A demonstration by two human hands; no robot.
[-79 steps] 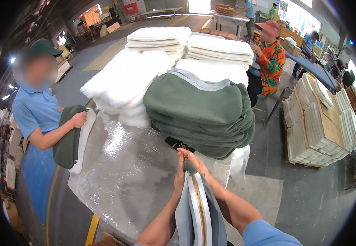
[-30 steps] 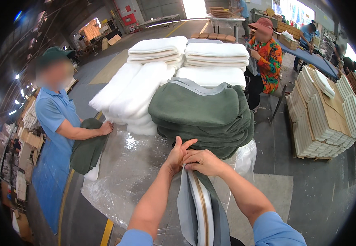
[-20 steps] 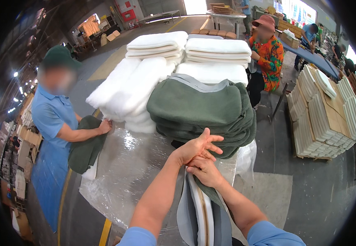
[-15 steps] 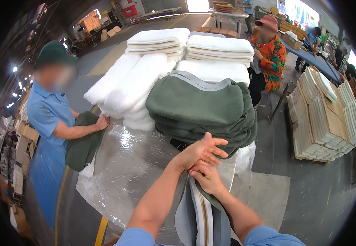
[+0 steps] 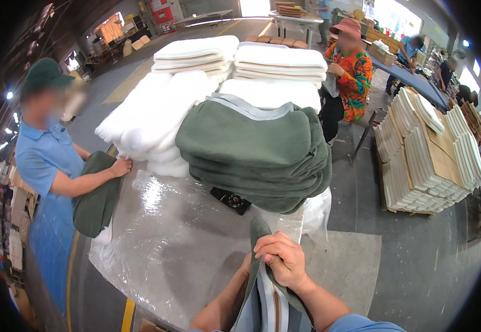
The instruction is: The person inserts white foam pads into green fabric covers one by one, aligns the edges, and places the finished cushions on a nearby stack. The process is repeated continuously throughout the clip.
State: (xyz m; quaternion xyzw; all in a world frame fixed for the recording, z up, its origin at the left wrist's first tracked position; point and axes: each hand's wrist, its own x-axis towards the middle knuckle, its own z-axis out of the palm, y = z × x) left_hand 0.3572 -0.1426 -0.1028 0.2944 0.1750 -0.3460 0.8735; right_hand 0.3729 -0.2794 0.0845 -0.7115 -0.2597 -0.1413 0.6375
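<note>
A green fabric cover (image 5: 259,228) stands upright at the near edge of the table, its grey inner side toward me. A white band with a brown zipper-like line (image 5: 277,310) runs down inside it. My right hand (image 5: 283,259) is closed on the cover's upper edge, fingers curled over the fabric. My left hand (image 5: 246,266) is on the cover's left side, mostly behind the fabric, so its fingers are hidden. Just beyond lies a tall stack of folded green covers (image 5: 246,135) with grey edging on top. A flat black item (image 5: 230,200) lies by the stack's foot.
White padding (image 5: 140,116) is piled behind the stack on the plastic-covered table (image 5: 157,243). At left, a co-worker in blue (image 5: 52,160) handles another green cover (image 5: 93,193). Another person in a patterned shirt (image 5: 351,83) is at the far right, near stacked white pads (image 5: 412,160).
My left hand has dropped from above my right hand to behind the cover. The cover's green edge now rises higher, and the black item shows more fully. The view has shifted slightly.
</note>
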